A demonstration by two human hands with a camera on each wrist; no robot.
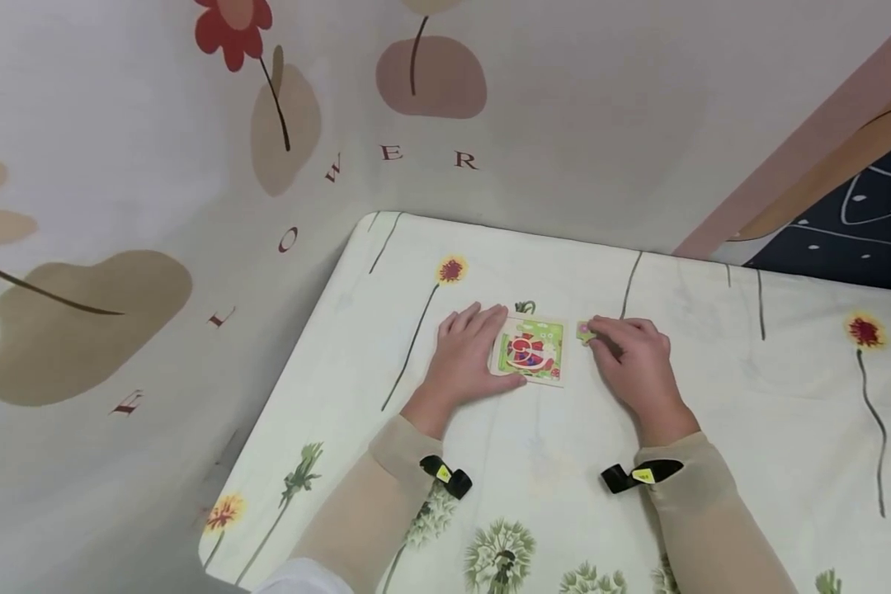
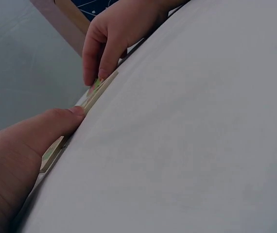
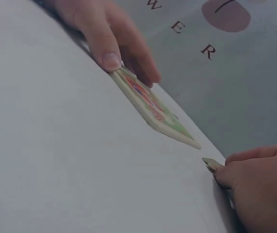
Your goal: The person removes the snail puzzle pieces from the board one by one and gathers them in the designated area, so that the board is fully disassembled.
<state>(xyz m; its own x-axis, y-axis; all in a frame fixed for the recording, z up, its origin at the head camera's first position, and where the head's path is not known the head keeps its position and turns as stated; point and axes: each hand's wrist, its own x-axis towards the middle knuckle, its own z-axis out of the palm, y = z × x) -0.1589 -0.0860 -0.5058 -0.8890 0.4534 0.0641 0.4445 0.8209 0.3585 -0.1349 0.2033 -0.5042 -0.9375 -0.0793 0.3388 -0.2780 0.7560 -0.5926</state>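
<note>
A small square puzzle board (image 1: 529, 350), with a red snail-like picture on green and a pale wooden rim, lies flat on the table. My left hand (image 1: 464, 356) holds it at the left side, thumb along the near edge and fingers toward the far left corner. Just right of the board, my right hand (image 1: 635, 360) pinches a small green puzzle piece (image 1: 583, 332) with a pink spot between thumb and forefinger. In the right wrist view that piece (image 3: 210, 164) sits apart from the board (image 3: 154, 109), low over the cloth; the fingertips hide part of it.
A white cloth (image 1: 564, 503) printed with flowers and dandelions covers the table. Behind and to the left hang pale wall panels (image 1: 601, 124) with flower shapes and letters. A dark patterned area (image 1: 854, 219) shows at the back right. Each wrist wears a black strap camera (image 1: 446, 476).
</note>
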